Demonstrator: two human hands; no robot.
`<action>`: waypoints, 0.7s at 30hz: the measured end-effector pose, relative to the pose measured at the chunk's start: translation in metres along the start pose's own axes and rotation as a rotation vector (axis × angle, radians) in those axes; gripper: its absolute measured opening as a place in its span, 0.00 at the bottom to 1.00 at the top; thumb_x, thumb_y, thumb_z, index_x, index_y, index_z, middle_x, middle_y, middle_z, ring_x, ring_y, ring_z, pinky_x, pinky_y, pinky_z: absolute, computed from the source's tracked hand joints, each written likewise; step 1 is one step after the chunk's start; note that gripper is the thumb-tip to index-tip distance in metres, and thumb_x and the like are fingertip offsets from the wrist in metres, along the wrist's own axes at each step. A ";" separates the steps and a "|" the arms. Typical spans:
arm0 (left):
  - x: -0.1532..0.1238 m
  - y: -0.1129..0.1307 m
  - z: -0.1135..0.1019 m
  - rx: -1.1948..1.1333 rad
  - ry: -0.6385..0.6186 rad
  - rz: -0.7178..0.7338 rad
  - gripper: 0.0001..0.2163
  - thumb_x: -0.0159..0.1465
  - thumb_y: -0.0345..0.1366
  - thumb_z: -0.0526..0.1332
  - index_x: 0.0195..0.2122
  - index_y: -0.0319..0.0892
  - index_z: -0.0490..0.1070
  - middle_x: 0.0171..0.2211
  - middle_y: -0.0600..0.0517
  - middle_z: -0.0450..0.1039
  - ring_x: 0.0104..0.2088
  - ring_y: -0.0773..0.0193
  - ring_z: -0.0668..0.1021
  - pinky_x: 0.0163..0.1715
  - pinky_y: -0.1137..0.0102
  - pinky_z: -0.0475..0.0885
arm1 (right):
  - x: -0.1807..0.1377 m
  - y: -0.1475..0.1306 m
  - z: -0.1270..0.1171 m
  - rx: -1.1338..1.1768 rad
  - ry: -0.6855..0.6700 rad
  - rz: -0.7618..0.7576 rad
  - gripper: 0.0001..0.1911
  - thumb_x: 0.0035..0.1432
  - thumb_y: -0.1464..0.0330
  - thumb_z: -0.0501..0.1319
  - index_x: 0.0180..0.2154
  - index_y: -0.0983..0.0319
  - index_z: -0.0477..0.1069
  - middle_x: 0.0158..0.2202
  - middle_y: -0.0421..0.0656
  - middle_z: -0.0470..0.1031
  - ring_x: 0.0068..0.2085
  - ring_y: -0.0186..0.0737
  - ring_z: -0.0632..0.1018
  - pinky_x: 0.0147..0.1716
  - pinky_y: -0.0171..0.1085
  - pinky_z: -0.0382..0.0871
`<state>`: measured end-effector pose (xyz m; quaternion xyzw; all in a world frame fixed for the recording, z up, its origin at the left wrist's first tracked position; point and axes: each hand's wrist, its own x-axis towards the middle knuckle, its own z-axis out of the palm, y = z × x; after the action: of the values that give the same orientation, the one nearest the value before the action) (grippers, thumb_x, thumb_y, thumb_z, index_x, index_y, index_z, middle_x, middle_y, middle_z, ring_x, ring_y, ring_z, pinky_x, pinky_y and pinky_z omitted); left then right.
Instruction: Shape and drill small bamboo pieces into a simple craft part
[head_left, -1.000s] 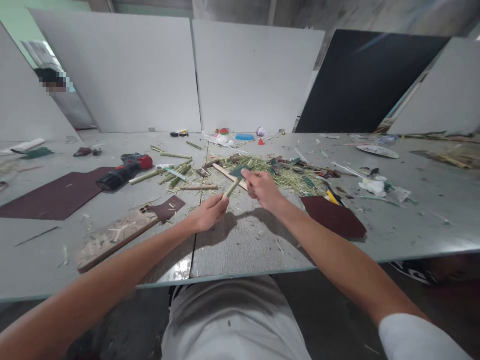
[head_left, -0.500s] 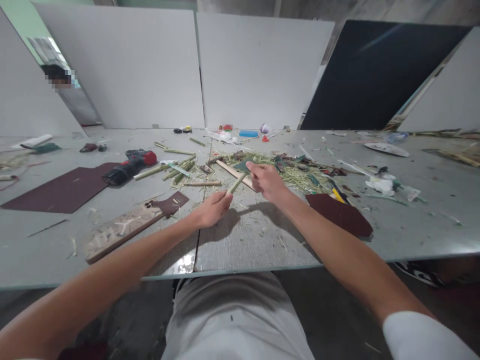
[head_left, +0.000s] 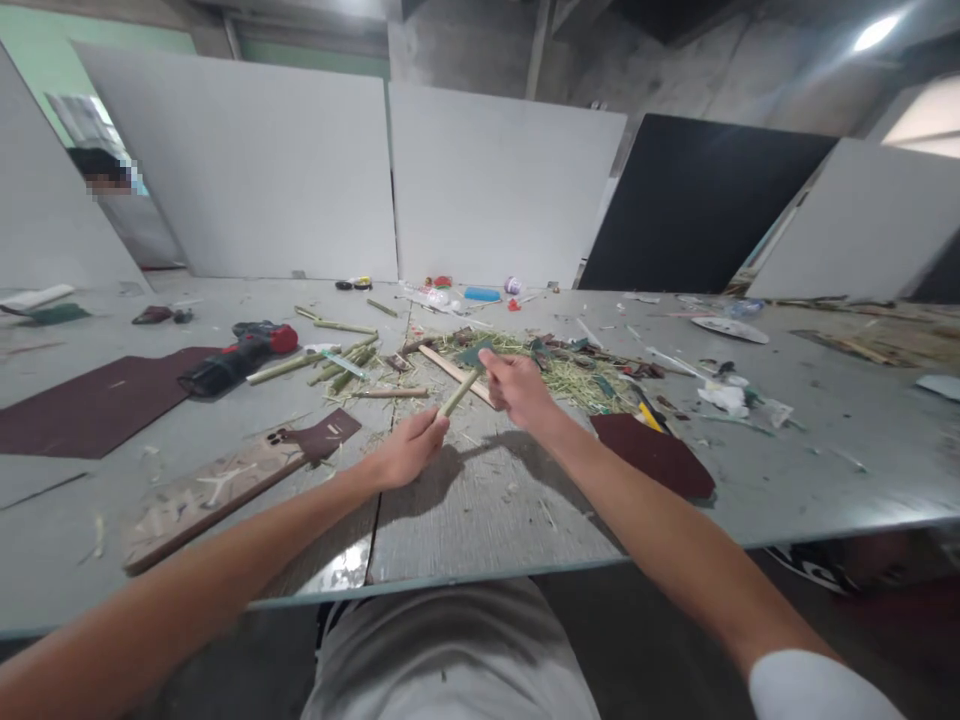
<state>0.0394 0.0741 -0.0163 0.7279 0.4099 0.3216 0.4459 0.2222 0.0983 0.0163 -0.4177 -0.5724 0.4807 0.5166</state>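
Table (head_left: pixel 480 535): grey top, littered; clock ctr = stem, 12 = far side, 6 = wearer.
L hand (head_left: pixel 411 447): at approx 7, fingers curled closed round near end of green stem (head_left: pixel 459 394), thumb along it.
R hand (head_left: pixel 517 385): at approx 2, thumb + fingertips pinching dk green sheet (head_left: pixel 472 354).
Stem: mid-table, held up btwn both hands, tilted, far end to 1; meets R fingertips. Exact contact w/ sheet too small to tell.
Wood strip (head_left: pixel 439 362): pale, flat, lying just beyond stem at 12, runs diag. twd R hand.
Shavings (head_left: pixel 585 378): loose straw-col. heap, 12 to 3, dk scraps mixed in.
Cut stems (head_left: pixel 345 328): several, 10, loosely grouped.
Cordless drill (head_left: pixel 240 360): blk/red, on its side at 9, overlapping edge of lg maroon sheet (head_left: pixel 97 405).
Phone (head_left: pixel 210 492): patterned case, lenses up, 8; sm maroon piece (head_left: pixel 330 435) beside its lens end.
R-side maroon sheet (head_left: pixel 652 455): btwn 3 & 4, near R forearm.
Utility knife (head_left: pixel 648 408): yel/blk, 3, just beyond that sheet.
Crumpled white wad (head_left: pixel 724 400): 3, farther out.
Blue item (head_left: pixel 481 294): 12, nr panels.
Panels: white one (head_left: pixel 502 185) at 12, blk one (head_left: pixel 705 205) btwn 1 & 2, leaning upright.
Other person (head_left: pixel 135 225): 10, partly seen thru panel gap.
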 end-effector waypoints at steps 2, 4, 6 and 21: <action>-0.001 0.001 0.000 0.039 0.006 -0.015 0.18 0.67 0.50 0.48 0.26 0.43 0.56 0.18 0.58 0.56 0.19 0.70 0.60 0.18 0.73 0.54 | 0.001 0.002 -0.001 -0.071 -0.109 0.021 0.25 0.55 0.53 0.62 0.17 0.60 0.58 0.10 0.33 0.54 0.13 0.27 0.55 0.13 0.32 0.47; -0.001 0.001 0.001 0.027 0.015 -0.020 0.17 0.67 0.49 0.50 0.27 0.43 0.56 0.19 0.58 0.56 0.19 0.70 0.60 0.18 0.74 0.54 | 0.002 0.003 -0.003 -0.073 -0.129 0.025 0.24 0.54 0.54 0.64 0.17 0.60 0.59 0.10 0.33 0.55 0.13 0.27 0.56 0.13 0.32 0.47; -0.001 -0.001 0.002 -0.052 0.010 -0.017 0.15 0.67 0.47 0.49 0.28 0.43 0.55 0.20 0.59 0.55 0.19 0.71 0.59 0.18 0.74 0.54 | 0.003 0.004 -0.005 0.013 -0.036 0.001 0.24 0.56 0.53 0.62 0.18 0.59 0.57 0.10 0.30 0.50 0.13 0.26 0.51 0.13 0.32 0.45; 0.000 -0.004 -0.002 -0.145 -0.058 0.041 0.16 0.68 0.49 0.49 0.28 0.43 0.54 0.19 0.60 0.53 0.17 0.72 0.57 0.17 0.74 0.53 | 0.006 0.009 -0.004 0.033 -0.014 0.015 0.26 0.53 0.51 0.64 0.17 0.59 0.57 0.10 0.30 0.49 0.13 0.26 0.50 0.13 0.32 0.44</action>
<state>0.0367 0.0755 -0.0191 0.7111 0.3575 0.3381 0.5023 0.2252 0.1066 0.0088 -0.4101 -0.5646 0.4969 0.5158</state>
